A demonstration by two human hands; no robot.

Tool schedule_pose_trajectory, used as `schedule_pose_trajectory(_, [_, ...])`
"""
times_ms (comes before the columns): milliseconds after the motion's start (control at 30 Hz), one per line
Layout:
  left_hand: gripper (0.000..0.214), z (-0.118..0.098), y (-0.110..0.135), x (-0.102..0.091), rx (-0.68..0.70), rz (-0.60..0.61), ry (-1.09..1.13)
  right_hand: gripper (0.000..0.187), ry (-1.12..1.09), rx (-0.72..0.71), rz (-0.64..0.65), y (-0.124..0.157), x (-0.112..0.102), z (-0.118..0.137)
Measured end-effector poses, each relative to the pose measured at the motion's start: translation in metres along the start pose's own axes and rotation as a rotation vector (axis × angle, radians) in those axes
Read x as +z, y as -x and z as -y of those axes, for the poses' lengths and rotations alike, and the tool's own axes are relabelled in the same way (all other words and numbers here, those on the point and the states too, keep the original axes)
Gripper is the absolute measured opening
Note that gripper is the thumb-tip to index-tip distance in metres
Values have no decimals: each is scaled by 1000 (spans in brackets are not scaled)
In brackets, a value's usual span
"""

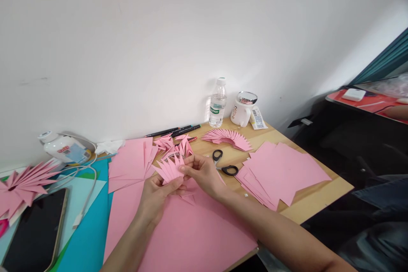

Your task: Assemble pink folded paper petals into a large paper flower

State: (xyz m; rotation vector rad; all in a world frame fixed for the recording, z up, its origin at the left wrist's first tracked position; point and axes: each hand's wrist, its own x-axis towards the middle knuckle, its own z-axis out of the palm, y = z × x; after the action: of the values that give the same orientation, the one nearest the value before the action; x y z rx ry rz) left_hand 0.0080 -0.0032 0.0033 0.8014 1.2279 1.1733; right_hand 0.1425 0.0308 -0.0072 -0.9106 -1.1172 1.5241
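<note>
My left hand [157, 195] and my right hand [204, 173] meet over a big pink sheet [191, 238] on the wooden table [318, 204]. Both are closed on a fan of folded pink paper points [170, 168], the left gripping its base from below, the right pinching its right side. Just behind the fan lie more folded pink pieces [174, 144]. Black-handled scissors [223, 162] lie right of my right hand.
A second pink fan [228, 137], a stack of pink sheets [282, 170], a water bottle [218, 104], a white mug [242, 109] and pens [178, 131] stand behind. At left are a phone [36, 231], a white cable [86, 195], a pink paper star [22, 185] and blue paper [89, 238].
</note>
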Motion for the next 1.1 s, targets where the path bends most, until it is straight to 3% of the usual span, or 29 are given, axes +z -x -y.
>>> schedule_pose_trajectory(267, [33, -2, 1, -1, 19, -24, 1, 38, 8, 22, 96, -1, -3, 1])
schedule_pose_trajectory(600, [39, 3, -1, -4, 46, -26, -79, 42, -35, 73, 112, -4, -5, -7])
schedule_pose_trajectory(800, [45, 2, 2, 1, 70, 1, -226, 38, -20, 26, 217, -3, -6, -12])
schedule_pose_trajectory(900, [52, 1, 2, 4, 132, 29, -252, 37, 23, 22, 169, -3, -9, -13])
schedule_pose_trajectory(1033, [24, 1, 0, 1, 304, -48, -291, 35, 98, 3, 107, -3, -9, -11])
schedule_pose_trajectory(1100, [21, 1, -1, -3, 361, -106, -330, 33, 125, -18, 114, -3, -8, -10])
